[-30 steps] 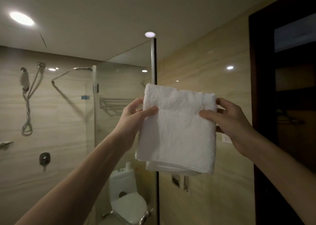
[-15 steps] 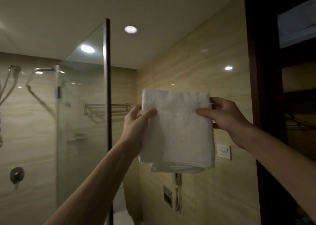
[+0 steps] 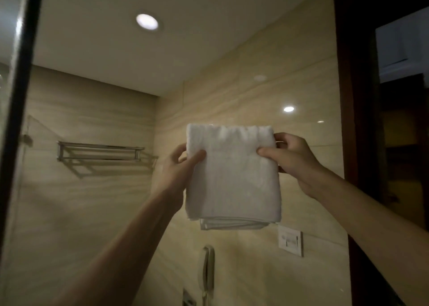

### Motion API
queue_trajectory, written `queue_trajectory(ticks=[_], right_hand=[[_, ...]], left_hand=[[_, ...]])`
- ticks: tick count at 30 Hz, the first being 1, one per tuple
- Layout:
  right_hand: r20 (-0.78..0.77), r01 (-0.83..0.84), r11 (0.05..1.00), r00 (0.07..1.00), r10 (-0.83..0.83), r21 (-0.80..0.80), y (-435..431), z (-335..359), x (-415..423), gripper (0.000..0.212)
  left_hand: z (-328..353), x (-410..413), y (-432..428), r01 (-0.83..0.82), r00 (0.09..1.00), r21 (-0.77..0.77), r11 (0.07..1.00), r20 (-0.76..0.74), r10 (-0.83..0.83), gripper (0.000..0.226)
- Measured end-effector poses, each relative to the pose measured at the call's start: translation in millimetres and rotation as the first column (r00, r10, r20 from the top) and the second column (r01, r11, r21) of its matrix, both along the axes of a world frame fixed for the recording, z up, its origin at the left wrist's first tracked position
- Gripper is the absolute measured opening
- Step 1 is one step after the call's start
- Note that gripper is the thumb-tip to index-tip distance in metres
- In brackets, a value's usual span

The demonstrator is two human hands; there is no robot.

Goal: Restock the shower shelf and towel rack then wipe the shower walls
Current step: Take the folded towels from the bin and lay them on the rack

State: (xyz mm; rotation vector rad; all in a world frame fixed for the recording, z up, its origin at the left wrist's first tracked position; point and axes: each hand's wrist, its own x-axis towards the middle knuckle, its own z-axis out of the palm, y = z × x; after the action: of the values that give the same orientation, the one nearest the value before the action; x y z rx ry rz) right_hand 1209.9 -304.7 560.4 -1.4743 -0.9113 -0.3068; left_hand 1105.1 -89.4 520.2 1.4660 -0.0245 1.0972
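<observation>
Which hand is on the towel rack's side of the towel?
The left hand, pinching the left edge of the towel; the towel rack is mounted further left. The right hand holds the opposite edge.

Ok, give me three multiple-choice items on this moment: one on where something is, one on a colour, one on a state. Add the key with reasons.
1. Where is the towel rack relative to the towel?
A) to its left
B) directly below it
C) to its right

2. What colour is the towel?
A) blue
B) white
C) black

3. How is the towel held?
A) draped over the rack
B) hanging unfolded from one hand
C) folded, gripped near its top by the left hand and right hand

Key: 1 A, the rack sits left of the towel in the head view; 2 B, the cloth is plainly white; 3 C, both hands pinch its upper sides, clear of the rack.
</observation>
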Motion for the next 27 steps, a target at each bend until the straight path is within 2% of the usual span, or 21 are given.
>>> queue_trajectory(ticks=[8,15,19,23,27], right_hand=[[-0.001,-0.073,0.997,0.997,0.073,-0.006,91.5,2.6,91.8,0.027],[0.054,-0.207,0.978,0.977,0.208,-0.023,191.8,6.8,168.5,0.029],[0.081,-0.324,0.946,0.942,0.325,-0.024,251.6,17.6,204.2,0.033],[0.084,-0.435,0.899,0.895,0.437,-0.043,317.3,19.0,230.5,0.038],[0.057,-0.529,0.847,0.845,0.532,-0.059,386.6,7.1,244.7,0.039]], left_hand=[[5.0,64.5,81.4,-0.059,0.998,0.031,0.998,0.003,0.059,0.031],[8.5,106.4,163.1,-0.235,0.972,0.07,0.969,0.006,0.235,0.032],[16.8,122.8,205.8,-0.324,0.946,0.088,0.942,0.02,0.324,0.032],[13.8,127.1,247.2,-0.402,0.915,0.082,0.912,0.022,0.402,0.043],[1.6,124.2,288.4,-0.504,0.863,0.051,0.862,0.0,0.505,0.035]])
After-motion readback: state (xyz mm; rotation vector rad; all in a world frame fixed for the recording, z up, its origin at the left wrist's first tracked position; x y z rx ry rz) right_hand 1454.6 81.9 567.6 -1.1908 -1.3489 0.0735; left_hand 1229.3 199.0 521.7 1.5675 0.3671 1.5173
